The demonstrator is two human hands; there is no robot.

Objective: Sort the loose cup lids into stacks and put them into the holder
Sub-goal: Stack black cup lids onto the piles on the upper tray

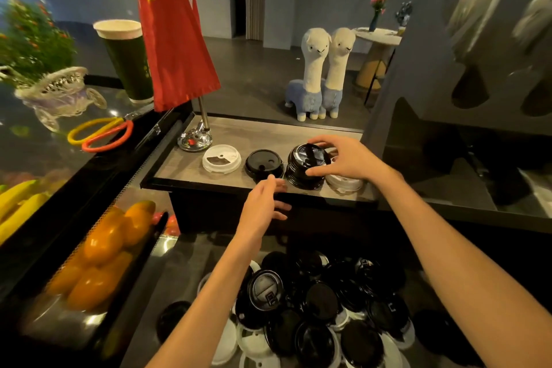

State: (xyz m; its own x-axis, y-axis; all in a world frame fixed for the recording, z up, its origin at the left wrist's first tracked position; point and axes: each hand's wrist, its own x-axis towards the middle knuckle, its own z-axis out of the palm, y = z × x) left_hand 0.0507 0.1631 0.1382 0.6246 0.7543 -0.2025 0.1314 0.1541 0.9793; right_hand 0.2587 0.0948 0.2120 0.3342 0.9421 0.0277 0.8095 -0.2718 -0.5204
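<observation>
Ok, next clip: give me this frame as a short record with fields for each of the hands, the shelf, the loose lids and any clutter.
right hand: fingers and thumb curled round the black lid stack on the wooden shelf
left hand: fingers relaxed, at the shelf's front edge, holding nothing
shelf row, left to right: white lid, black lid, black lid stack, white lids under the right hand
loose lid pile: black and white mixed, on the lower counter
clutter: flag, scissors, paper cup
</observation>
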